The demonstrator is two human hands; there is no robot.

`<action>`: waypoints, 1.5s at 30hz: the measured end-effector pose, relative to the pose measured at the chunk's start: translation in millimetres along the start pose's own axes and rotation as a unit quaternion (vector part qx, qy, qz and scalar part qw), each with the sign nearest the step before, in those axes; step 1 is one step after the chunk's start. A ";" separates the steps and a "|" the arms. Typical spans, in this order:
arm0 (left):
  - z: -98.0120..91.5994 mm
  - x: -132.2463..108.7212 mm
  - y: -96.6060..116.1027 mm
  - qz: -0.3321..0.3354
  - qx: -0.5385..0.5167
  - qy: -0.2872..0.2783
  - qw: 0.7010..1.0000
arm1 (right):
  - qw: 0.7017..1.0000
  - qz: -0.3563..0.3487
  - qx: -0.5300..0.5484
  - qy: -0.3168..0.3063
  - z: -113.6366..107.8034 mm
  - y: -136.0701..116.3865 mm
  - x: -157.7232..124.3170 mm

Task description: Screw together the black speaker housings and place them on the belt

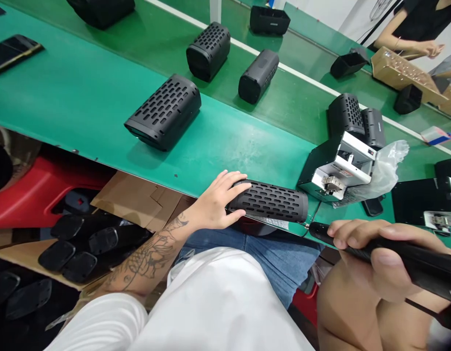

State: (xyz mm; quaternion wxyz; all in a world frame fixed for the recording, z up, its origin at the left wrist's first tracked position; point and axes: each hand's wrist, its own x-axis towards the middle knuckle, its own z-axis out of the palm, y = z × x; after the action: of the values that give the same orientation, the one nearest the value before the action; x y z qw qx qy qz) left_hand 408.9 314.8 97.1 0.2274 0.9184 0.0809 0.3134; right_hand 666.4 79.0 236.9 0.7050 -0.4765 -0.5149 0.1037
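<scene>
A black slotted speaker housing (271, 201) lies on its side at the near edge of the green bench. My left hand (221, 200) rests on its left end, fingers spread over the top and thumb along the near side. In my right hand (375, 248) is a black electric screwdriver (411, 261), gripped with the fingers wrapped round its body. Its tip meets the lower right end of the housing; whether a screw sits there is too small to tell. Another slotted housing (167, 112) stands farther back on the left.
Several black housings (209, 51) stand on the green conveyor behind. A screw feeder (337, 168) with a plastic bag (388, 170) sits to the right. A phone (13, 51) lies far left. Below are a red stool (57, 190) and boxed black parts. A co-worker (419, 34) is across the line.
</scene>
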 end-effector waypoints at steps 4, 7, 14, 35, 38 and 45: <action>8.5 -0.6 -3.2 0.015 -0.039 0.031 0.999 | 0.997 -0.050 0.034 -0.054 3.9 17.5 2.3; 11.2 -0.1 -4.9 0.017 -0.053 0.037 0.998 | 0.997 -0.056 0.035 -0.048 5.9 21.8 1.5; 14.9 -2.9 -9.9 0.018 -0.078 0.038 0.996 | 0.996 -0.071 0.025 -0.045 7.7 22.2 1.3; 35.0 -4.5 -31.4 0.053 -0.102 0.072 0.991 | 0.994 -0.028 0.020 -0.108 20.0 27.3 -1.9; 38.8 -4.7 -35.1 0.054 -0.099 0.076 0.991 | 0.991 -0.026 0.031 -0.126 13.7 31.4 -1.6; 40.1 -4.5 -39.2 0.050 -0.089 0.072 0.992 | 0.987 -0.031 0.064 -0.143 5.2 38.0 0.8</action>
State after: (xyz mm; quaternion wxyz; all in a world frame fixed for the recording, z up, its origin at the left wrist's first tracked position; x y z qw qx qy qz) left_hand 429.7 333.4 48.2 0.2861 0.8722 0.0226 0.3960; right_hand 675.5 102.4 207.9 0.6561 -0.3943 -0.6173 0.1817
